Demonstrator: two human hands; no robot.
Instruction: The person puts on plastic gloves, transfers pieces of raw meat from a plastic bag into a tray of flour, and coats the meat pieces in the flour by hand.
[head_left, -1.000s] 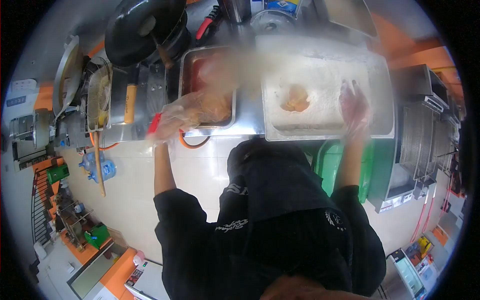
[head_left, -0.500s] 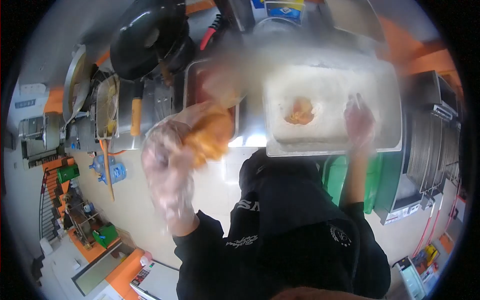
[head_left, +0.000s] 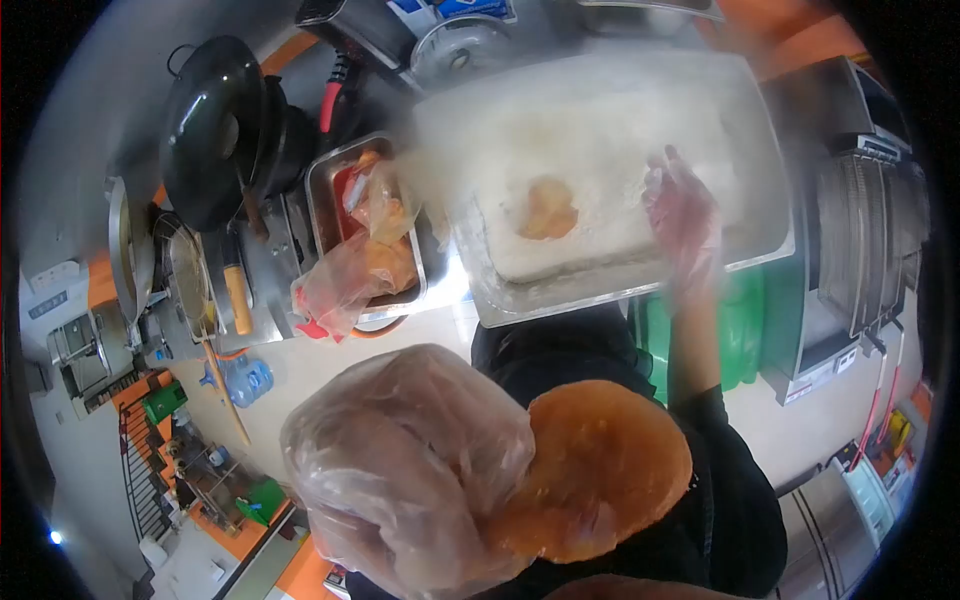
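Observation:
Close to the camera, my left hand point(head_left: 410, 460), inside a loose clear plastic glove, grips a flat orange marinated meat cutlet point(head_left: 610, 470) by its edge. The cutlet hangs spread out over my dark apron, well nearer than the trays. My right hand point(head_left: 683, 215), also in a thin clear glove, rests at the right side of a large metal tray point(head_left: 640, 285) of white flour point(head_left: 610, 130). Its fingers stretch away from me and hold nothing visible. Left of it, another orange meat piece point(head_left: 550, 208) lies partly sunk in the flour.
A smaller metal tray point(head_left: 422, 270) at the left has a clear plastic bag point(head_left: 340, 280) and orange meat in it. Beyond are a black wok point(head_left: 210, 125), a red-handled tool point(head_left: 332, 100) and a wooden-handled tool point(head_left: 237, 300). Wire racks point(head_left: 850, 250) stand at the right.
My left hand has brought the cutlet up close to the camera, where it now shows flat and spread. My right hand stays over the flour. The camera view has turned somewhat.

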